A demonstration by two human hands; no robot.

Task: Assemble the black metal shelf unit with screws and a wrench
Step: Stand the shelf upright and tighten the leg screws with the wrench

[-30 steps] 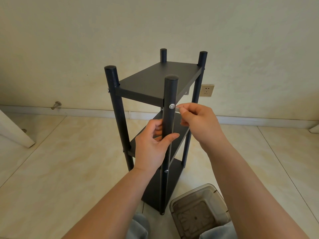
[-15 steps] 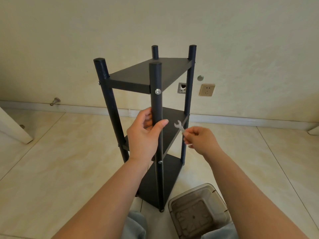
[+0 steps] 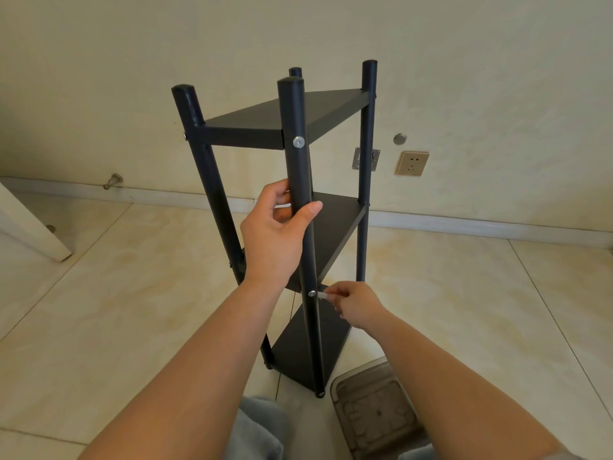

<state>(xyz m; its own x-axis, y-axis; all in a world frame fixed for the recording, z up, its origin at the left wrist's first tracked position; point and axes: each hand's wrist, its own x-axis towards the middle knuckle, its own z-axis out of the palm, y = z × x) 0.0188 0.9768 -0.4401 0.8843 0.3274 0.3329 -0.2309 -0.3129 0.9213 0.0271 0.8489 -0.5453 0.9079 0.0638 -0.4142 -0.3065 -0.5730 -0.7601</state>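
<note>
The black metal shelf unit (image 3: 252,136) stands upright on the tiled floor with three shelves and four round posts. My left hand (image 3: 277,230) grips the near post (image 3: 297,180) about halfway up. A silver screw (image 3: 298,142) shows on that post at the top shelf. Lower down, my right hand (image 3: 356,305) pinches a small silver wrench (image 3: 322,295), its head right beside the middle-shelf screw (image 3: 311,293) on the same post. Most of the wrench is hidden in my fingers.
A translucent plastic container (image 3: 374,413) sits on the floor at the shelf's near right foot. The wall behind carries a power socket (image 3: 412,163), a metal bracket (image 3: 366,159) and a door stop (image 3: 112,180). A white furniture leg (image 3: 30,230) stands at left.
My right hand dropped with the wrench from the top-shelf screw down to the middle-shelf screw. The shelf unit turned slightly under my left hand, which stayed on the near post.
</note>
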